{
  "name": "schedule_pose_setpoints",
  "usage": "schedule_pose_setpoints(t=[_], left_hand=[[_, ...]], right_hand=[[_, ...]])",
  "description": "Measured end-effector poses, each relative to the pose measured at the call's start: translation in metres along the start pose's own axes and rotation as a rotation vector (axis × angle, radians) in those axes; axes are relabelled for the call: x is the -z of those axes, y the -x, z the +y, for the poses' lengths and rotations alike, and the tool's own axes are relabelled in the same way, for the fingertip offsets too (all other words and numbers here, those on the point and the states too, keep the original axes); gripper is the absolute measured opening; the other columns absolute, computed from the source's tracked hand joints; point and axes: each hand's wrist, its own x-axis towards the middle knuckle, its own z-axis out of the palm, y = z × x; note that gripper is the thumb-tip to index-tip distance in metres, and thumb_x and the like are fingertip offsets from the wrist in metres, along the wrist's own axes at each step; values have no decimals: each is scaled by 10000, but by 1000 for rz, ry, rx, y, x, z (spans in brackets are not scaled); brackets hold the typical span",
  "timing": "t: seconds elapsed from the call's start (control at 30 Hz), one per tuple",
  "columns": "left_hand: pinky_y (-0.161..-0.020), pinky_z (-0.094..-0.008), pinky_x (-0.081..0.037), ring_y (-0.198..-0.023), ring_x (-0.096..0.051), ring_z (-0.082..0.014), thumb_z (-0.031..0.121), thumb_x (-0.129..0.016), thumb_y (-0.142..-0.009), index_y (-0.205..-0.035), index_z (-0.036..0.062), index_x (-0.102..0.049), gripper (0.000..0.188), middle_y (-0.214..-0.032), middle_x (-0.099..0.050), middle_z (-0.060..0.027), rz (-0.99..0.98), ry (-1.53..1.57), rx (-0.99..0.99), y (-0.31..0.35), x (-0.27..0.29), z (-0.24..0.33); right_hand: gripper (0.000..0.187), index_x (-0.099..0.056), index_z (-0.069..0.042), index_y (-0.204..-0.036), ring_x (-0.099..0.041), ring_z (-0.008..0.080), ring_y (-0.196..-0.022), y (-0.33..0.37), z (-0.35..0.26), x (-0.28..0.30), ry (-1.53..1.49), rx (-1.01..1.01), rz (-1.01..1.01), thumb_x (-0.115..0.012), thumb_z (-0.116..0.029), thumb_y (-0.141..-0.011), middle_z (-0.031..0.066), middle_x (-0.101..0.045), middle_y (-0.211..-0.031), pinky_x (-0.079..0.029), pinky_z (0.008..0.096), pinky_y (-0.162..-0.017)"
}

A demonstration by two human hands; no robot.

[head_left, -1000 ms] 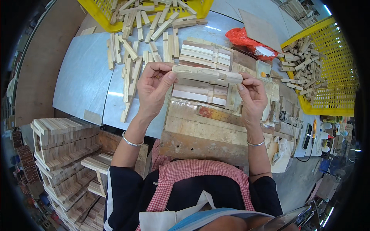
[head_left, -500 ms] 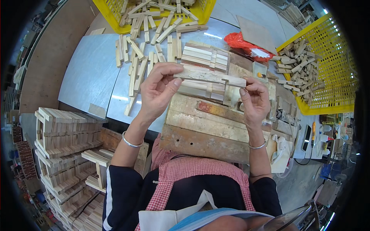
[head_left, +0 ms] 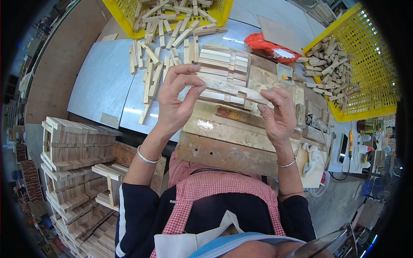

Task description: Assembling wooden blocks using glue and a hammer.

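Observation:
A pale, flat wooden strip [head_left: 220, 84] with a notch toward its right end is held level above the work board. My left hand [head_left: 178, 98] pinches the strip's left end between thumb and fingers. The other end is between the thumb and fingertips of my right hand [head_left: 278, 114]. Just beyond and beneath it, several notched strips [head_left: 219, 60] lie side by side on a worn wooden board [head_left: 228, 152]. More pale strips [head_left: 221, 96] show right under the held one, partly covered by it.
A yellow basket [head_left: 226, 17] at the back spills wooden pieces [head_left: 150, 84] across the grey table [head_left: 101, 73]. Another yellow basket [head_left: 378, 77] with short blocks stands at right, near a red plastic bag [head_left: 266, 45]. Stacked wooden frames [head_left: 77, 150] rise at my left. A small clear tray [head_left: 284, 73] sits on the board.
Both hands still hold the strip. Its right end has dipped and come nearer as my right hand moved slightly left and down. The view has shifted a little.

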Motion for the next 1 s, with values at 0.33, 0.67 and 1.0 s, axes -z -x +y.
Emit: schedule_pose_setpoints(t=[0.33,0.67,1.0], left_hand=[[-883,-405,-453,-1071,-547,-341,-37,-659,-734,-836,30,-570,151,-1042,-551,-99,7,-725,-538,-2,-13,24],[-956,-466,-427,-1014,-582,-272,33,-606,-723,-815,24,-557,105,-938,-540,-127,-182,-547,-536,8,-36,45],[-848,-406,-438,-839,-565,-254,98,-681,-733,-779,45,-546,152,-830,-529,-88,-710,-142,-261,40,-28,47]], right_hand=[[229,-599,21,-1102,-626,131,-834,11,-5,4,-65,-234,27,-633,-36,-883,98,-639,-997,-506,221,-740],[226,-621,16,-1071,-633,129,-796,8,-14,1,36,-151,-32,-648,-7,-847,96,-638,-942,-528,234,-670],[272,-562,55,-1159,-672,178,-820,11,-5,22,-378,-506,150,-590,-84,-927,128,-657,-946,-562,291,-758]])
